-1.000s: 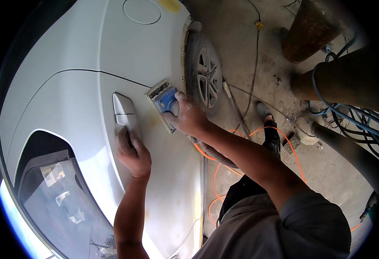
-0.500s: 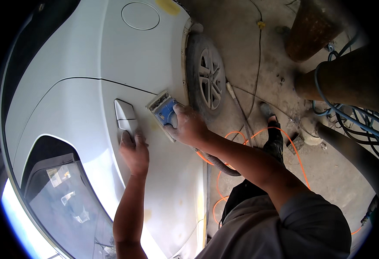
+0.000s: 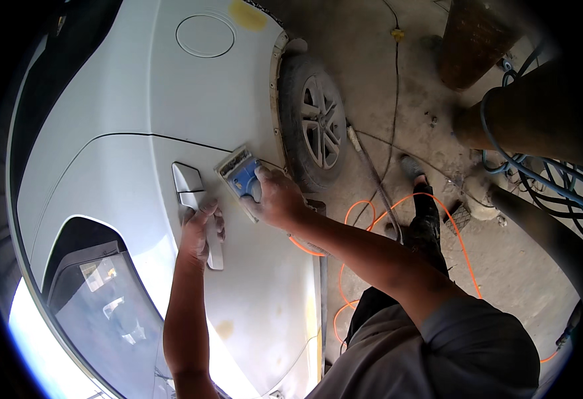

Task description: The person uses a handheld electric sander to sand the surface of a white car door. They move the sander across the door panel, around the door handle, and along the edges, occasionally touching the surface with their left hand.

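Observation:
My left hand (image 3: pixel 200 229) has its fingers wrapped round the silver-white door handle (image 3: pixel 215 256) of a pale car door. The handle's lower end shows past my fingers, its upper part above them. In my right hand (image 3: pixel 279 199) is a blue sander (image 3: pixel 243 178) with a flat rectangular pad. Fingers and thumb close round its body. The pad lies against the car panel (image 3: pixel 251 266), just right of the handle and close to the door seam. The pad's underside is hidden.
A dusty wheel (image 3: pixel 315 123) stands beyond the sander, with a round fuel flap (image 3: pixel 205 36) farther up the body. An orange hose (image 3: pixel 461 243) loops over the concrete floor by my foot (image 3: pixel 411 166). Rusty drums (image 3: pixel 474 50) and coiled blue hoses (image 3: pixel 551 186) lie at the right.
My left hand has shifted slightly down and left, and more of the door handle shows beneath it. My right hand and the sander have moved a little to the left along the panel.

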Motion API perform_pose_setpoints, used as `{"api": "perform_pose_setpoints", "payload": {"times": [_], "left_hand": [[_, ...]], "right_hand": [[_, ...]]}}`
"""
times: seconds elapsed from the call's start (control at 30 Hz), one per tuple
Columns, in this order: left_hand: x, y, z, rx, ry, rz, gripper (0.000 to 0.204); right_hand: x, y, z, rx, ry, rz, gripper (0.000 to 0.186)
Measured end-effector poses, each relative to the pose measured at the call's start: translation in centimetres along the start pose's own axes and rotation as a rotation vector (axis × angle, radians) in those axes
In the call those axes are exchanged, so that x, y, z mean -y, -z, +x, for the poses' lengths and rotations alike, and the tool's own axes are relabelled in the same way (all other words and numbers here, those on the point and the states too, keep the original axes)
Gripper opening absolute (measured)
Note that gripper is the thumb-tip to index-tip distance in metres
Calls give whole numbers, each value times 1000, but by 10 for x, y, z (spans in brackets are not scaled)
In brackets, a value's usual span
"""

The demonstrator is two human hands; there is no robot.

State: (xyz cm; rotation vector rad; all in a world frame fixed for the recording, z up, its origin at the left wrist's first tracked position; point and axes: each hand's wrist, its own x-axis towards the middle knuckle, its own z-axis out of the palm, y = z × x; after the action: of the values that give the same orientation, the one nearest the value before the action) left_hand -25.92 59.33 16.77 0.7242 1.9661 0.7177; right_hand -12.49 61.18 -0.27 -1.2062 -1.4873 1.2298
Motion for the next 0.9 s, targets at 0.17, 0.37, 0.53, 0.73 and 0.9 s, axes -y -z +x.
{"api": "perform_pose_setpoints", "payload": {"times": [0.17,0.37,0.53,0.73,0.9], "left_hand": [[1,5,-2,241,143,-35,19],[-13,-30,-16,373,205,26,24],[-15,-48,-26,349,171,-28,18],[-15,-51,-32,338,92,52,19],[-19,-60,-31,313,99,79,25]], "right_hand": [[-29,3,-48,-52,-82,1,67],[-27,74,26,-199,-47,50,59],[-40,59,-60,-188,-135,85,64],[-65,73,-49,-113,-246,36,75],[-33,104,25,-226,-15,38,65]]}}
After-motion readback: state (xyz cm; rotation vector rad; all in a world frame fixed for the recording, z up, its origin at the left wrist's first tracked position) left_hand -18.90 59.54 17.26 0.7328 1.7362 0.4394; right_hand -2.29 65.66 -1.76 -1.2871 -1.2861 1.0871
